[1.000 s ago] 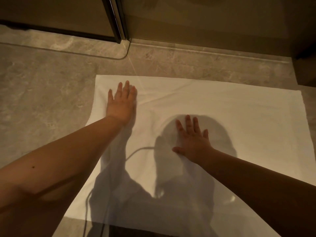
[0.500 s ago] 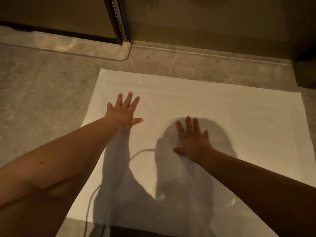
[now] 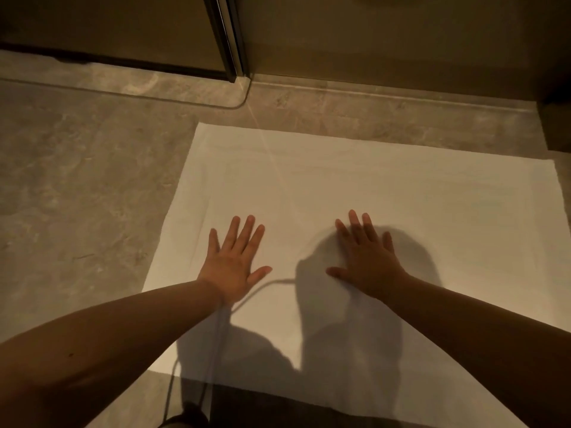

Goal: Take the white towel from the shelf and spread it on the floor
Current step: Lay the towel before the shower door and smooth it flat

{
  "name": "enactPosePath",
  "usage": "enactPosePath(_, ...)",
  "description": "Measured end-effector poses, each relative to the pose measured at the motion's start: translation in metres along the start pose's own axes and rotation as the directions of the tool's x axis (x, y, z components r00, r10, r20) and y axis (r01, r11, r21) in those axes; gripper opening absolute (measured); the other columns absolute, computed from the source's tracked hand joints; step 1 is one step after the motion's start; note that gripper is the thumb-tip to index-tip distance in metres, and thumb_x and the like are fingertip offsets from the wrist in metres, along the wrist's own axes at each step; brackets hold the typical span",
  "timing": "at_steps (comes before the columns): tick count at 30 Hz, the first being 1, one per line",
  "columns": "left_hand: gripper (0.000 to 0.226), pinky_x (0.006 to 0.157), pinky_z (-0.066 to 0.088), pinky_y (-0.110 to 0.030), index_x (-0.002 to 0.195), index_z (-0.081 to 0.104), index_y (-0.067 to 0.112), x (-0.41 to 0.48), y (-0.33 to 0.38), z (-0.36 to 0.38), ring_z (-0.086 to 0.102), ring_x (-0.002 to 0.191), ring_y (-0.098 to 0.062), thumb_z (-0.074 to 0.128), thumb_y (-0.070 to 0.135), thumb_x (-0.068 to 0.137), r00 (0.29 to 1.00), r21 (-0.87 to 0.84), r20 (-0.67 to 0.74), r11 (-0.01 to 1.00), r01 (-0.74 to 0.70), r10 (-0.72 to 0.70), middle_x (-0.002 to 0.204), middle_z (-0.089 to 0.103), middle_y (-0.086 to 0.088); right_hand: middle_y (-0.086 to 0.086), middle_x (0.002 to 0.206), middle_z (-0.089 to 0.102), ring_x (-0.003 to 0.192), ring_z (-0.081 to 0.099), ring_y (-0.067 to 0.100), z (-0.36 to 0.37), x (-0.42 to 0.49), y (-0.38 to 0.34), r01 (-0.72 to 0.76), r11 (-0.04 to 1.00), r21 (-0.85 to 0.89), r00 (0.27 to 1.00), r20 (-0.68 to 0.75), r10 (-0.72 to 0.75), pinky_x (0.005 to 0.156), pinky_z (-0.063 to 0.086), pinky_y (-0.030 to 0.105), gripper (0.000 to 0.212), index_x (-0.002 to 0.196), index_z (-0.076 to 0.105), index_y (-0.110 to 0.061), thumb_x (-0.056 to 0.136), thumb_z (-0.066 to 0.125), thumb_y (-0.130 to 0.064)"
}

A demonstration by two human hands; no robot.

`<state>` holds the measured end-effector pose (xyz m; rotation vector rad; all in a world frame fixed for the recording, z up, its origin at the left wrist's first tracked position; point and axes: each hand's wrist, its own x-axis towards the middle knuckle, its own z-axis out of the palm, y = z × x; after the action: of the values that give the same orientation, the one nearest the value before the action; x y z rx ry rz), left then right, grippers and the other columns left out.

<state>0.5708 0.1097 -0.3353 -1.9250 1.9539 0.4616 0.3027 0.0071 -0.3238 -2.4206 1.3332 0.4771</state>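
Observation:
The white towel [image 3: 401, 186] lies flat and unfolded on the grey stone floor [image 3: 77, 196], its far edge near the wall. My left hand [image 3: 233, 261] rests palm down on the towel's left half, fingers straight and spread. My right hand [image 3: 366, 257] lies flat on the middle of the towel, fingers straight, inside my own shadow. Neither hand holds anything. The towel's near edge is partly covered by shadow and my arms.
A glass door with a dark metal frame [image 3: 227, 41] stands at the top, its rounded glass corner [image 3: 241, 100] just beyond the towel's far left corner. A wall base [image 3: 401, 57] runs along the back. A dark block [image 3: 559, 125] sits at the far right.
My left hand has slid back toward me across the towel, from near the far left corner to level with my right hand. The right hand stays flat in place.

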Motion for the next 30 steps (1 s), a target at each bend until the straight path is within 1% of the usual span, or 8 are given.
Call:
enactPosePath(3, 0.09, 0.109, -0.002, -0.063, 0.135, -0.042, 0.026, -0.003, 0.013, -0.004, -0.036, 0.135, -0.034, -0.003, 0.081, 0.074, 0.996, 0.079, 0.053, 0.994, -0.079, 0.075, 0.147, -0.042, -0.005, 0.005, 0.157, -0.021, 0.143, -0.018, 0.031, 0.002, -0.012, 0.01, -0.041, 0.999, 0.001, 0.998, 0.044, 0.04, 0.11, 0.01, 0.063, 0.108, 0.147, -0.016, -0.027, 0.074, 0.045, -0.078)
enactPosePath(5, 0.099, 0.108, 0.001, -0.066, 0.132, -0.044, 0.025, -0.004, 0.025, -0.007, -0.035, 0.135, -0.039, 0.007, 0.085, 0.072, 0.989, 0.128, 0.106, 0.984, -0.12, 0.107, 0.145, -0.044, -0.008, 0.005, 0.156, -0.023, 0.143, -0.02, 0.031, 0.0, -0.023, 0.023, -0.065, 0.998, 0.005, 0.994, 0.087, 0.065, 0.109, 0.012, 0.064, 0.114, 0.147, -0.017, -0.028, 0.069, 0.049, -0.079)
enactPosePath(9, 0.119, 0.106, 0.009, -0.069, 0.133, -0.043, 0.021, 0.006, 0.044, -0.018, -0.033, 0.134, -0.042, 0.028, 0.09, 0.067, 0.978, 0.206, 0.168, 0.966, -0.157, 0.123, 0.142, -0.047, -0.011, 0.002, 0.154, -0.029, 0.141, -0.024, 0.031, -0.004, -0.047, 0.056, -0.116, 0.991, 0.066, 0.982, 0.161, 0.104, 0.108, 0.013, 0.066, 0.124, 0.146, -0.017, -0.031, 0.062, 0.061, -0.077)
enactPosePath(13, 0.132, 0.104, 0.012, -0.07, 0.132, -0.044, 0.021, 0.018, 0.056, -0.034, -0.034, 0.133, -0.042, 0.045, 0.089, 0.06, 0.962, 0.209, 0.246, 0.963, -0.173, 0.12, 0.14, -0.049, -0.01, 0.0, 0.152, -0.034, 0.139, -0.028, 0.031, -0.004, -0.07, 0.094, -0.208, 0.971, 0.119, 0.959, 0.219, 0.178, 0.107, 0.013, 0.069, 0.13, 0.145, -0.019, -0.034, 0.058, 0.068, -0.074)
enactPosePath(18, 0.135, 0.104, 0.019, -0.068, 0.127, -0.047, 0.021, 0.022, 0.062, -0.04, -0.031, 0.135, -0.044, 0.048, 0.088, 0.059, 0.956, 0.247, 0.282, 0.957, -0.15, 0.077, 0.138, -0.05, -0.011, 0.001, 0.15, -0.037, 0.137, -0.03, 0.036, -0.004, -0.087, 0.129, -0.296, 0.947, 0.124, 0.925, 0.287, 0.251, 0.105, 0.015, 0.072, 0.138, 0.143, -0.025, -0.035, 0.054, 0.075, -0.068)
enactPosePath(21, 0.136, 0.105, 0.018, -0.068, 0.129, -0.046, 0.022, 0.022, 0.064, -0.04, -0.032, 0.135, -0.044, 0.051, 0.087, 0.059, 0.954, 0.234, 0.29, 0.962, -0.142, 0.07, 0.139, -0.05, -0.011, 0.001, 0.149, -0.04, 0.135, -0.033, 0.037, -0.007, -0.092, 0.14, -0.258, 0.96, 0.106, 0.919, 0.332, 0.211, 0.104, 0.016, 0.073, 0.14, 0.141, -0.028, -0.035, 0.054, 0.078, -0.065)
enactPosePath(25, 0.136, 0.106, 0.019, -0.067, 0.131, -0.044, 0.021, 0.022, 0.067, -0.044, -0.031, 0.135, -0.044, 0.051, 0.086, 0.059, 0.952, 0.249, 0.3, 0.959, -0.139, 0.06, 0.14, -0.048, -0.011, 0.001, 0.148, -0.04, 0.135, -0.033, 0.038, -0.01, -0.093, 0.141, -0.245, 0.963, 0.109, 0.916, 0.35, 0.194, 0.102, 0.018, 0.073, 0.141, 0.142, -0.027, -0.034, 0.054, 0.08, -0.062)
enactPosePath(30, 0.135, 0.106, 0.019, -0.066, 0.131, -0.043, 0.022, 0.025, 0.07, -0.049, -0.031, 0.135, -0.043, 0.053, 0.085, 0.06, 0.949, 0.249, 0.31, 0.958, -0.144, 0.062, 0.14, -0.048, -0.01, 0.001, 0.148, -0.04, 0.134, -0.034, 0.038, -0.012, -0.096, 0.148, -0.23, 0.967, 0.106, 0.916, 0.36, 0.178, 0.104, 0.024, 0.069, 0.141, 0.142, -0.028, -0.033, 0.055, 0.08, -0.06)
